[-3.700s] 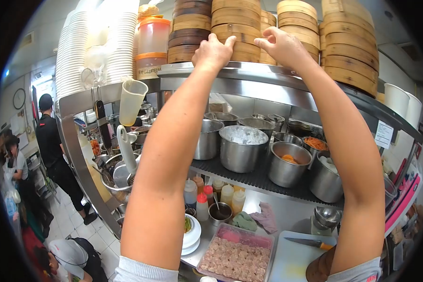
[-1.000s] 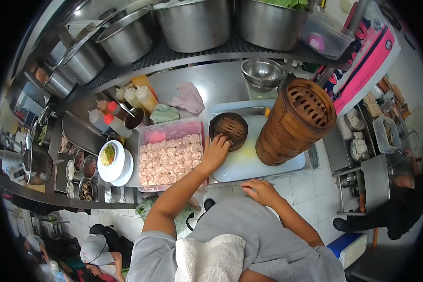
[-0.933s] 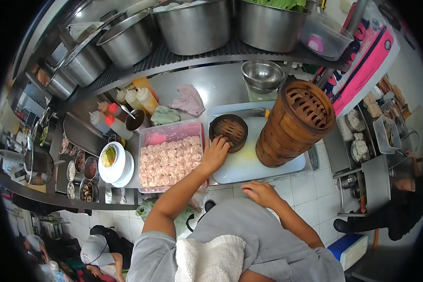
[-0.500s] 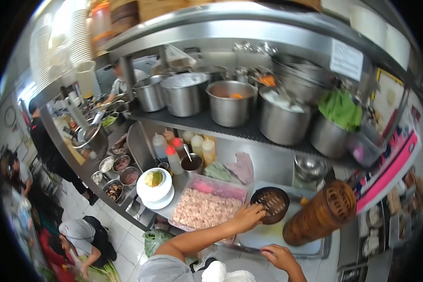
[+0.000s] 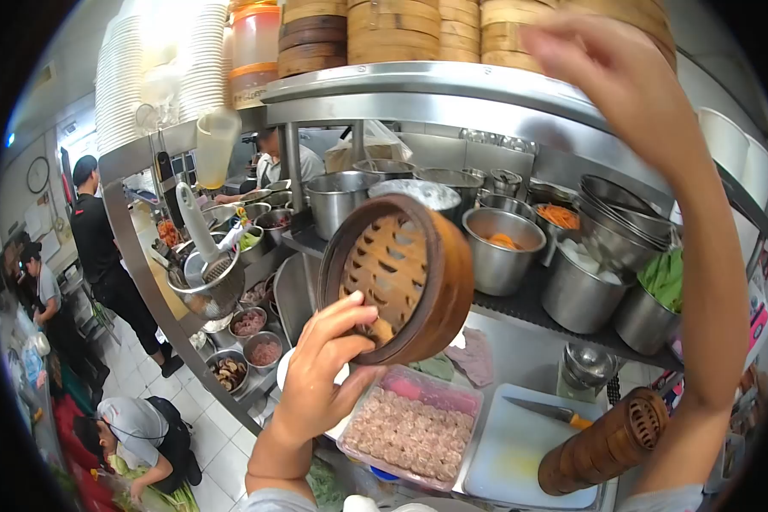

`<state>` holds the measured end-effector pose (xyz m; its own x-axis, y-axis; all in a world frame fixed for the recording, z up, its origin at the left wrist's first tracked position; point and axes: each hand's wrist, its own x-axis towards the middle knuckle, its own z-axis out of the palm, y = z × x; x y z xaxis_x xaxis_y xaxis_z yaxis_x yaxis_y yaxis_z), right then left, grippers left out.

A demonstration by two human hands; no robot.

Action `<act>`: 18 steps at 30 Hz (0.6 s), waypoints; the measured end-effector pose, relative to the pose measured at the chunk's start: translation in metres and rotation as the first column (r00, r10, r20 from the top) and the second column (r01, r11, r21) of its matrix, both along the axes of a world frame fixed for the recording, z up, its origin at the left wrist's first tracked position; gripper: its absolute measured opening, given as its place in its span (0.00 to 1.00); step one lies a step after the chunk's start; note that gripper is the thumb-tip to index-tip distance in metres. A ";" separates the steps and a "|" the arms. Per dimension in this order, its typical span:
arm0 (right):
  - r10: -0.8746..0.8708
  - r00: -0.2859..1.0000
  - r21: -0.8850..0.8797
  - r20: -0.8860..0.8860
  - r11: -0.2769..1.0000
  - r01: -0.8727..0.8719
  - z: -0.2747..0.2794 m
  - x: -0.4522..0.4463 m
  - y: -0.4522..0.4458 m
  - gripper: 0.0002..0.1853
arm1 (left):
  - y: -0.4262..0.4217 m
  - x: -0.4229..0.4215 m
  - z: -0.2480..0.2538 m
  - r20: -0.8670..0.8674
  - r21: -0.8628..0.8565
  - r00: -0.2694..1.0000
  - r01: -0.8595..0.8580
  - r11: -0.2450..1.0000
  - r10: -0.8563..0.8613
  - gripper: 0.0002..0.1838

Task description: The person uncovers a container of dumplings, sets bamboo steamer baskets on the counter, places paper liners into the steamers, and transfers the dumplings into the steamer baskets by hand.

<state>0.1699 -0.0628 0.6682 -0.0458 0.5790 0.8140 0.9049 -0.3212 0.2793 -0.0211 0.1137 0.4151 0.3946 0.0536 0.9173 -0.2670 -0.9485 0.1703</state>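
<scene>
My left hand (image 5: 320,371) is shut on a round bamboo steamer basket (image 5: 397,277), held up and tilted so that its slatted face shows. The fingers grip its lower left rim. My right hand (image 5: 597,77) is raised to the top shelf, in front of the bamboo steamers (image 5: 392,34) stacked there; motion blurs its fingers. Below, a tall stack of small bamboo steamers (image 5: 584,456) stands on a white cutting board (image 5: 512,452), beside a knife (image 5: 555,414) with a yellow handle. A clear tub (image 5: 414,431) of pinkish meat balls sits left of the board.
Steel pots (image 5: 503,247) line the middle shelf. The metal edge of the top shelf (image 5: 486,77) crosses above. Small bowls of ingredients (image 5: 263,350) stand at left. A co-worker (image 5: 145,444) crouches on the floor over green vegetables; other people stand farther back.
My left hand has lifted the steamer basket off the cutting board. My right hand has risen from beside the board to the top shelf. The view has tilted upward.
</scene>
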 end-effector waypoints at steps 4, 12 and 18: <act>0.279 0.957 0.219 0.080 0.932 -0.290 0.090 0.032 0.128 0.18 | 0.026 -0.029 -0.020 -0.039 -0.119 0.999 -0.038 0.992 0.033 0.23; 0.121 0.984 0.580 0.129 0.796 -0.174 0.179 0.087 0.279 0.29 | 0.061 -0.079 -0.051 -0.089 -0.153 0.995 -0.058 0.987 0.044 0.23; 0.100 0.965 0.311 -0.243 0.950 -0.020 0.188 0.067 0.277 0.43 | 0.068 -0.110 -0.026 -0.191 -0.130 0.978 -0.111 0.985 0.085 0.21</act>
